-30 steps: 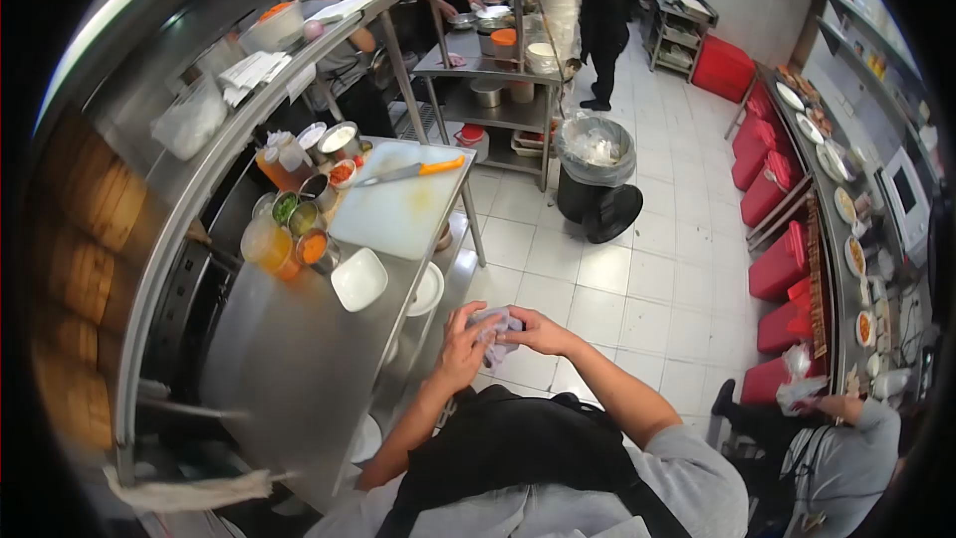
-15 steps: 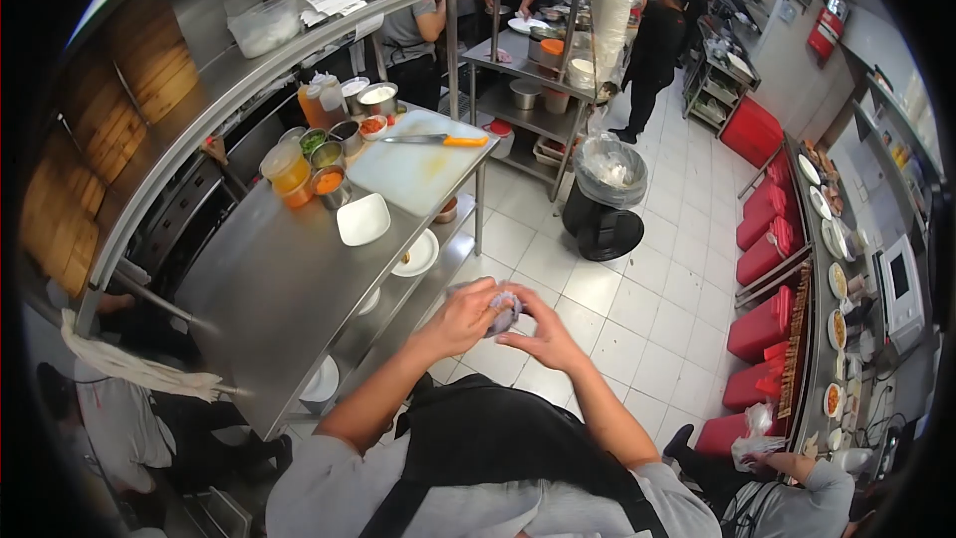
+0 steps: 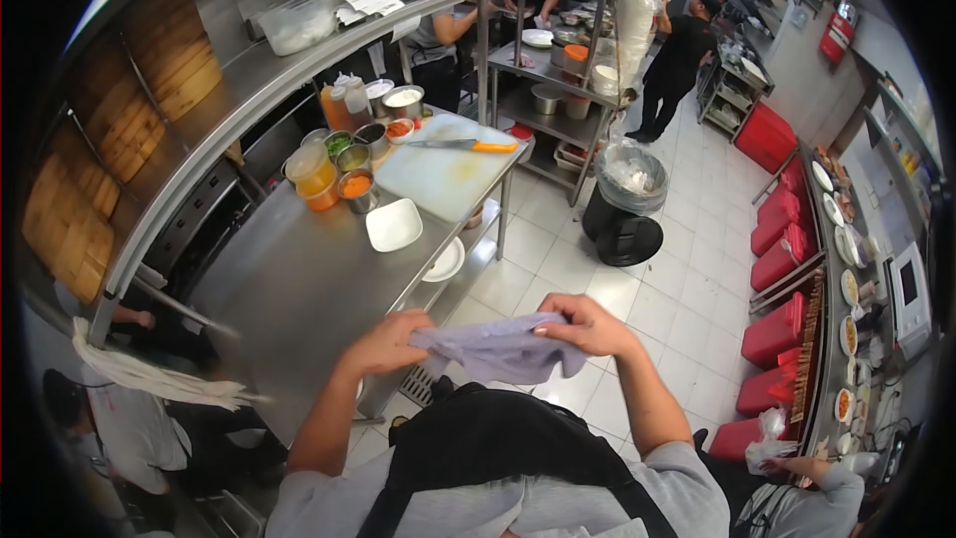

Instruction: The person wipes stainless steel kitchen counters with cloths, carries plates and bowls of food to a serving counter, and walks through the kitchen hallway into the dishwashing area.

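A pale purple cloth (image 3: 503, 347) is stretched between my two hands, above the floor and in front of my black apron. Its left end is pinched in my left hand (image 3: 393, 341), beside the edge of the steel table (image 3: 289, 289). My right hand (image 3: 586, 325) grips the other end, thumb on top. Farther up the table lie a white square bowl (image 3: 394, 225) and a white cutting board (image 3: 448, 171), which bears a knife with an orange handle (image 3: 493, 147). Metal tins and tubs of food stand left of the board.
Beyond the table stands a lined bin (image 3: 631, 179), its black lid (image 3: 629, 240) low against it. Red containers (image 3: 772, 329) line the right counter, which holds several plates. Co-workers are at the lower left (image 3: 129, 408), lower right (image 3: 812, 498) and back (image 3: 677, 60). A shelf (image 3: 239, 70) overhangs the table.
The cloth was bunched between my hands and is now spread out. My hands have moved apart, the left one toward the table. The view has shifted, so the table sits differently in it.
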The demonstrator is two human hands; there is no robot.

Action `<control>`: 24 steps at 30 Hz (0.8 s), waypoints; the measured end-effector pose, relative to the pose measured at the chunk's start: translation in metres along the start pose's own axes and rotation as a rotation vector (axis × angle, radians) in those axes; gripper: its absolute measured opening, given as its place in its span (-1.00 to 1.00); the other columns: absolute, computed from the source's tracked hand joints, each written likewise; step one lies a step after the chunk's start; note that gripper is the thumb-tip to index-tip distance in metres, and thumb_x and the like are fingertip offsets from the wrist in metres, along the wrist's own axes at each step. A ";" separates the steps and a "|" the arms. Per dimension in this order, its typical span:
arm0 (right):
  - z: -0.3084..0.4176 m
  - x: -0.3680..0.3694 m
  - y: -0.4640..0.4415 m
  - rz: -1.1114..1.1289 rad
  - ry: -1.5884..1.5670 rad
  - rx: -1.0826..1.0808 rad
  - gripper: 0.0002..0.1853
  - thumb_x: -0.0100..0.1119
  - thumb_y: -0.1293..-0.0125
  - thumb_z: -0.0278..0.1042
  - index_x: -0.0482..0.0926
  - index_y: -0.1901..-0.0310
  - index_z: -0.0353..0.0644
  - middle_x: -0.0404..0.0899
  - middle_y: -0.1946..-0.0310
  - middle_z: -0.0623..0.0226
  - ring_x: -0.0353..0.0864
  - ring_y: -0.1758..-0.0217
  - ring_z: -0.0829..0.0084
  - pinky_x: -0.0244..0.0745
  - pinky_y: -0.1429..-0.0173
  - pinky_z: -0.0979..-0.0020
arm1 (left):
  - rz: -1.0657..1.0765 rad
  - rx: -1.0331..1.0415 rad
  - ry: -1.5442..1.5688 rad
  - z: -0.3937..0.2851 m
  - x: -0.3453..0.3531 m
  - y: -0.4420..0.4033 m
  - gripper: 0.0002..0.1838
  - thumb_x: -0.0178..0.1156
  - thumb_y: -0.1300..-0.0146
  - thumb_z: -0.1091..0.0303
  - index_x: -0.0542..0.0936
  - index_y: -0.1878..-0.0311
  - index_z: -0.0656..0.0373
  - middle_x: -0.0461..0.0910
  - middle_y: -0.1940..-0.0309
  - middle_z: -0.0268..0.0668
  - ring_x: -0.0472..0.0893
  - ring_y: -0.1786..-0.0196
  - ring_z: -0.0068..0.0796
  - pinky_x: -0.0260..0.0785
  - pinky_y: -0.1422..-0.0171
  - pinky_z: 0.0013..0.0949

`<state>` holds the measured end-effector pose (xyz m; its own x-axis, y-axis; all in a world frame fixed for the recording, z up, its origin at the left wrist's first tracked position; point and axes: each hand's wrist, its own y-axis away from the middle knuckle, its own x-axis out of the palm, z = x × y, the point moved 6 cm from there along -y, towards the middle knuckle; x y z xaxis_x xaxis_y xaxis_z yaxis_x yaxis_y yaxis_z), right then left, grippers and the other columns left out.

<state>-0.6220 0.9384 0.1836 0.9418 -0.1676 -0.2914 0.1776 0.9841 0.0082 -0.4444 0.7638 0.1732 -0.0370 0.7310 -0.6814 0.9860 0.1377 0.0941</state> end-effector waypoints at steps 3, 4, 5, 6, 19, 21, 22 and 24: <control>0.037 -0.029 -0.002 -0.032 0.019 0.001 -0.82 0.17 -0.12 -0.34 0.49 0.29 -0.25 0.50 0.41 0.46 0.39 0.34 0.67 0.32 0.23 0.61 | -0.091 0.012 0.350 0.024 -0.031 0.006 -0.71 0.16 0.04 0.34 0.48 0.22 0.26 0.52 0.31 -0.25 0.50 0.27 -0.41 0.32 0.12 -0.36; 0.039 -0.047 -0.010 -0.097 -0.107 -0.106 -0.67 0.16 -0.13 -0.18 0.45 0.17 -0.25 0.49 0.31 0.40 0.42 0.24 0.60 0.34 0.14 0.56 | -0.162 0.072 0.563 0.029 -0.042 0.005 -0.61 0.18 0.00 0.30 0.46 0.10 0.28 0.53 0.22 -0.24 0.53 0.18 -0.38 0.35 0.03 -0.35; 0.039 -0.062 -0.018 -0.162 -0.234 -0.212 -0.52 0.14 -0.13 -0.03 0.40 0.06 -0.25 0.48 0.21 0.34 0.44 0.13 0.54 0.36 0.04 0.51 | -0.153 0.065 0.571 0.022 -0.046 -0.003 -0.61 0.18 0.00 0.30 0.46 0.10 0.28 0.53 0.22 -0.24 0.53 0.18 -0.38 0.35 0.03 -0.35; 0.046 -0.064 -0.029 -0.110 -0.556 -0.290 -0.33 0.06 -0.08 0.17 0.28 -0.07 -0.24 0.41 0.07 0.26 0.39 0.00 0.44 0.32 -0.06 0.38 | -0.287 0.162 0.990 0.007 -0.061 -0.010 -0.58 0.20 0.00 0.30 0.43 0.07 0.29 0.52 0.22 -0.28 0.52 0.16 -0.41 0.34 -0.01 -0.36; -0.082 0.001 -0.032 -0.448 -1.164 0.021 -0.69 -0.05 -0.24 -0.31 0.37 0.05 -0.31 0.47 0.10 0.21 0.45 0.01 0.37 0.36 -0.08 0.35 | -0.418 0.211 0.990 0.054 -0.022 -0.034 -0.51 0.22 -0.07 0.29 0.35 -0.06 0.26 0.47 0.14 -0.28 0.45 0.04 -0.48 0.27 -0.09 -0.43; -0.053 -0.020 -0.024 -0.552 -1.179 -0.070 -0.69 -0.09 -0.26 -0.30 0.37 0.05 -0.32 0.48 0.11 0.22 0.48 0.06 0.37 0.36 -0.08 0.36 | -0.368 0.304 1.228 0.036 -0.031 -0.030 -0.55 0.16 -0.10 0.32 0.35 -0.05 0.28 0.47 0.13 -0.27 0.45 0.04 -0.47 0.26 -0.09 -0.43; -0.048 -0.027 -0.022 -0.598 -1.163 -0.104 -0.69 -0.06 -0.26 -0.30 0.37 0.04 -0.32 0.49 0.13 0.24 0.49 0.10 0.39 0.36 -0.04 0.40 | -0.314 0.397 1.463 0.029 -0.036 -0.030 -0.59 0.11 -0.14 0.34 0.36 -0.05 0.29 0.47 0.12 -0.25 0.44 0.04 -0.45 0.25 -0.09 -0.42; -0.064 -0.036 -0.023 -0.580 -0.918 -0.006 -0.68 -0.04 -0.25 -0.30 0.37 0.04 -0.31 0.49 0.14 0.25 0.50 0.11 0.41 0.36 -0.03 0.41 | -0.252 0.254 1.419 0.041 -0.029 -0.048 -0.60 0.07 -0.16 0.33 0.37 -0.05 0.30 0.47 0.11 -0.25 0.43 0.01 -0.45 0.23 -0.11 -0.42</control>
<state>-0.6785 0.9258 0.1324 0.5693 -0.5857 0.5770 0.6655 0.7403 0.0948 -0.4837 0.7086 0.1587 -0.1867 0.7575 0.6256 0.9254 0.3494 -0.1469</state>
